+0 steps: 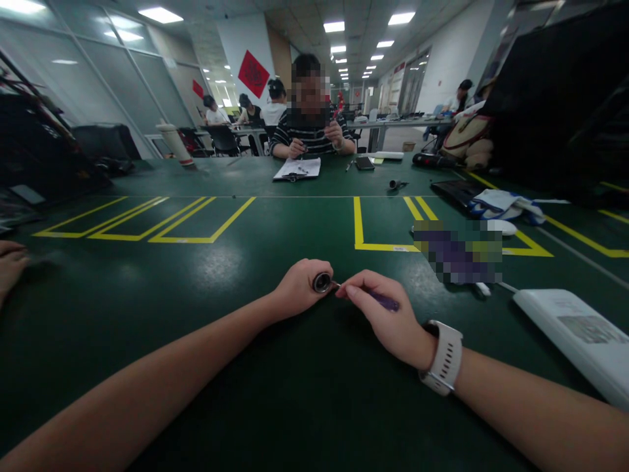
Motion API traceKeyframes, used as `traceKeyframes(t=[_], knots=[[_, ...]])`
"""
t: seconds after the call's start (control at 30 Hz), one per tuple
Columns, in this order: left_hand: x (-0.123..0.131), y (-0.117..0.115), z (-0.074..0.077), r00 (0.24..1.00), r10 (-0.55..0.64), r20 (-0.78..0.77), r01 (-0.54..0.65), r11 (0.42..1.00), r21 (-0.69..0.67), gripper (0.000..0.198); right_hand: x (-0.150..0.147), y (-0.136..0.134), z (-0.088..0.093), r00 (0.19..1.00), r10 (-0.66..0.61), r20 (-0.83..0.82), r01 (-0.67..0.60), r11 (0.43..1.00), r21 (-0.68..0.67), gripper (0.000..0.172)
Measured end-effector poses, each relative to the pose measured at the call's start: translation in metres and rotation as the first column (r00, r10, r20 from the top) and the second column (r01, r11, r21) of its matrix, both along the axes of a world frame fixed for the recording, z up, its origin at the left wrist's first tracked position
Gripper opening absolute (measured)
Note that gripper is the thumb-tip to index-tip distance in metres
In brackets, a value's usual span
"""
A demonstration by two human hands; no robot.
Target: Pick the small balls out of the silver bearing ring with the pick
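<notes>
My left hand [299,285] is closed around a small, dark, hollow round metal part [322,282], its ringed open end facing up towards me. Between the thumb and fingers of my right hand [390,318] is a screwdriver with a purple handle [384,301]. Its thin metal shaft points left and reaches the right side of the round part; whether the tip touches it, I cannot tell. Both hands are low over the green table [275,393], and a pale watch strap [445,359] circles my right wrist.
A white flat device [565,314] lies at right, below a pixelated object [457,255]. Further back are gloves [506,204], a dark part [396,185] and a clipboard [297,169]. A person [314,141] sits opposite; another person's hand [12,262] shows at left.
</notes>
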State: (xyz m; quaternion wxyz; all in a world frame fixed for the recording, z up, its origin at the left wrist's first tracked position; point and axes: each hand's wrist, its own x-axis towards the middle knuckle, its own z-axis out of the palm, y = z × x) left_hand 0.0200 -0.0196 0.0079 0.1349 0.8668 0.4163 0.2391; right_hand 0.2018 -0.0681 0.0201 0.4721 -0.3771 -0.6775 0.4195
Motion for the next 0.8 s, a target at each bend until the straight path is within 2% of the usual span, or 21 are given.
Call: traceKeyframes(t=[0.1, 0.2, 0.3, 0.4, 0.53, 0.63, 0.7, 0.8], knots=[[0.000, 0.000, 0.000, 0.999, -0.007, -0.042, 0.008, 1.000, 0.017, 0.013, 0.000, 0.001, -0.001, 0.999, 0.034, -0.043, -0.037, 0.997, -0.067, 0.015], [0.000, -0.001, 0.001, 0.999, -0.023, -0.046, 0.024, 1.000, 0.008, 0.012, 0.002, 0.008, -0.008, 0.964, 0.085, -0.253, -0.141, 0.967, -0.211, 0.016], [0.000, -0.002, 0.002, 0.999, -0.023, -0.022, 0.023, 1.000, -0.016, 0.013, 0.001, 0.014, -0.014, 0.909, 0.057, -0.414, -0.204, 0.925, -0.321, 0.015], [0.000, -0.002, 0.002, 0.999, -0.031, 0.021, 0.032, 0.999, -0.033, 0.014, 0.000, 0.016, -0.015, 0.889, 0.042, -0.456, -0.224, 0.908, -0.353, 0.015], [-0.001, 0.000, -0.001, 0.997, -0.026, 0.072, 0.029, 0.999, -0.032, 0.016, 0.001, 0.012, -0.012, 0.919, 0.062, -0.389, -0.174, 0.950, -0.259, 0.016], [-0.001, 0.002, -0.001, 0.999, 0.001, 0.038, -0.001, 1.000, -0.006, 0.016, 0.002, 0.006, -0.008, 0.984, 0.039, -0.173, -0.060, 0.992, -0.115, 0.016], [-0.001, 0.002, -0.001, 1.000, 0.015, 0.010, -0.015, 1.000, 0.007, 0.014, 0.001, 0.003, -0.005, 0.998, 0.018, -0.061, -0.020, 0.999, -0.039, 0.016], [-0.001, 0.002, -0.001, 1.000, 0.027, -0.006, -0.027, 1.000, 0.014, 0.012, -0.001, 0.002, -0.003, 0.998, 0.031, -0.047, -0.033, 0.998, -0.051, 0.017]])
